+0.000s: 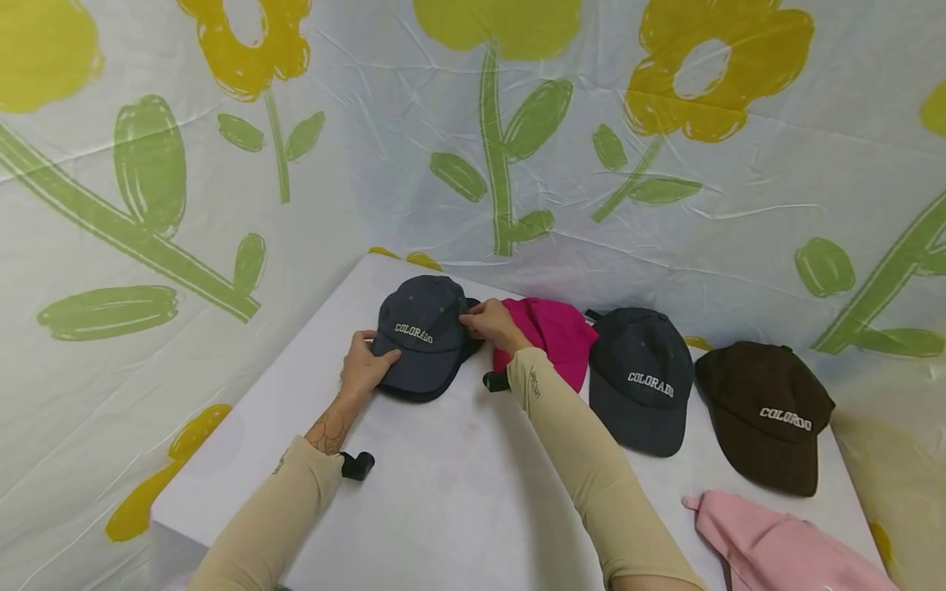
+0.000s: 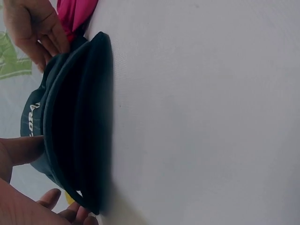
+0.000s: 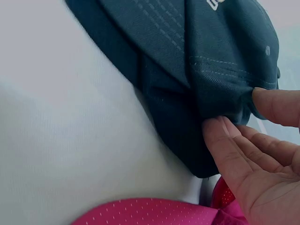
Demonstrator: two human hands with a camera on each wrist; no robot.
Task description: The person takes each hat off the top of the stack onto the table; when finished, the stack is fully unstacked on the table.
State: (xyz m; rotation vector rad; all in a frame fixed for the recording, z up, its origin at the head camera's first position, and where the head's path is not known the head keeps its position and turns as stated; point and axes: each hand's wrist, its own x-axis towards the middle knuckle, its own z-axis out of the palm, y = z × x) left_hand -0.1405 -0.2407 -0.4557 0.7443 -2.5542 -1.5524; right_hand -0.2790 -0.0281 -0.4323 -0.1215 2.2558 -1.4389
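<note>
A navy baseball cap point(image 1: 423, 308) with white COLORADO lettering lies on top of another dark cap point(image 3: 176, 133) at the table's far left. My left hand point(image 1: 360, 366) grips its brim at the left side, thumb on top. At the cap's right side, my right hand point(image 1: 491, 322) pinches the lower edge of the crown between thumb and fingers. The left wrist view shows the upper brim point(image 2: 49, 112) standing apart from the one under it. Most of the lower cap's crown is hidden.
Right of the stack sits a magenta cap point(image 1: 547, 328), partly behind my right wrist. Further right are a second navy COLORADO cap point(image 1: 639, 361) and a brown one point(image 1: 769, 410). A pink cloth item point(image 1: 776, 542) lies at the white table's point(image 1: 436, 509) near right. Flower-printed sheets point(image 1: 384, 148) hang behind.
</note>
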